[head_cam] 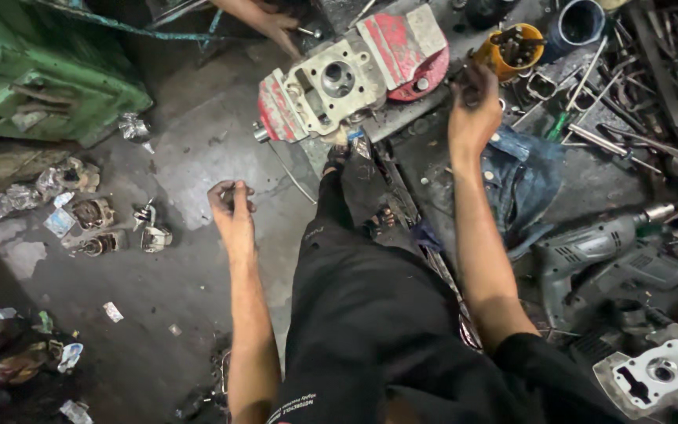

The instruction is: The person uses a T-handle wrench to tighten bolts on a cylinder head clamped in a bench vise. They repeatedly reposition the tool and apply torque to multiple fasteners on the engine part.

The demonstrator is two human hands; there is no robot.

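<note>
A grey metal engine head (331, 82) is clamped in a red bench vise (390, 51) at the edge of a dark workbench. My right hand (472, 106) reaches up beside the vise, its fingers curled on something small and dark that I cannot make out, close to an orange-yellow cup (512, 51) of parts. My left hand (233, 212) hangs lower over the concrete floor, fingers closed around a small dark metal piece. My leg in black trousers stands between the two arms, foot near the bench.
Another person's hand (272, 23) reaches in at the top. A grey power drill (598, 247), a blue cloth (523, 177), metal rods and a second engine part (653, 377) crowd the bench. Small engine parts (103, 228) and litter lie on the floor; a green machine (41, 71) stands left.
</note>
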